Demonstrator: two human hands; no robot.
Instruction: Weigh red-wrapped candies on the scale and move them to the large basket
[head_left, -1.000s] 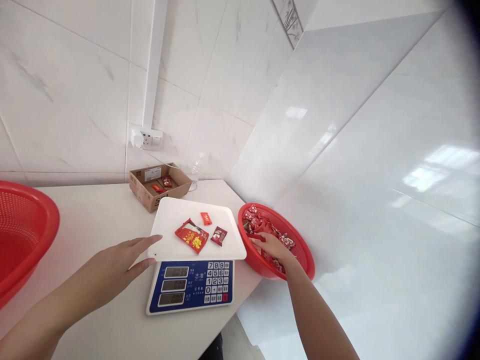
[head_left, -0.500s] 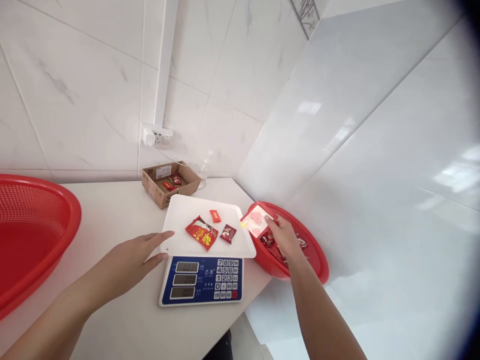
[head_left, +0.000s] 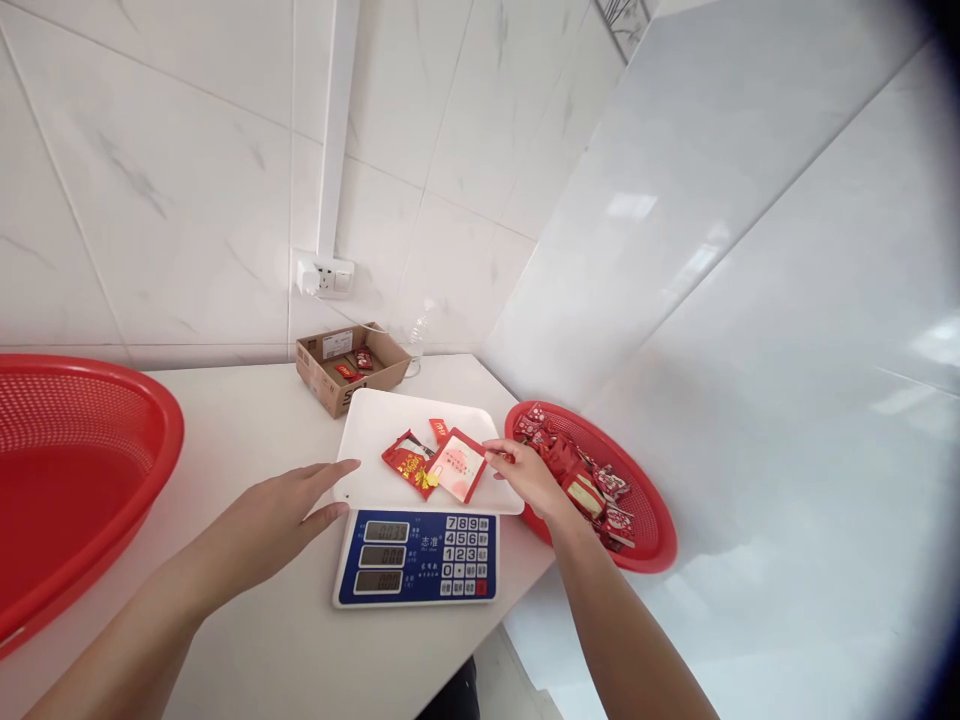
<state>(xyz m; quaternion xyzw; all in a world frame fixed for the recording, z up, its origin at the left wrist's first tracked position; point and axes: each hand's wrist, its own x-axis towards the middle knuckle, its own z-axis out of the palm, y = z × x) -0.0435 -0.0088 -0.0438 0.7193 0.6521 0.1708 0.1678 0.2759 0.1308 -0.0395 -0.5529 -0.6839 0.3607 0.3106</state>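
Note:
A digital scale [head_left: 416,558] with a blue keypad panel and a white tray [head_left: 367,425] stands on the table. On the tray lie a red and yellow snack packet [head_left: 409,465], a small red packet [head_left: 437,430] and a pink and white packet with a red edge [head_left: 459,466], which overlaps the others. My right hand [head_left: 525,475] pinches the right edge of the pink and white packet. Fingers apart and holding nothing, my left hand [head_left: 289,515] is at the tray's left edge. The dark red packet is hidden.
A red basket [head_left: 664,540] with several wrapped snacks is on the right. Another red basket [head_left: 169,420] stands at the left. Behind the scale are a cardboard box [head_left: 315,375] with small packets and a clear plastic bottle [head_left: 420,325]. A wall socket [head_left: 330,278] is above.
My right hand has moved left from over the right basket, bringing the pink and white packet down onto the tray. It now covers the dark red packet. My left hand stays beside the tray.

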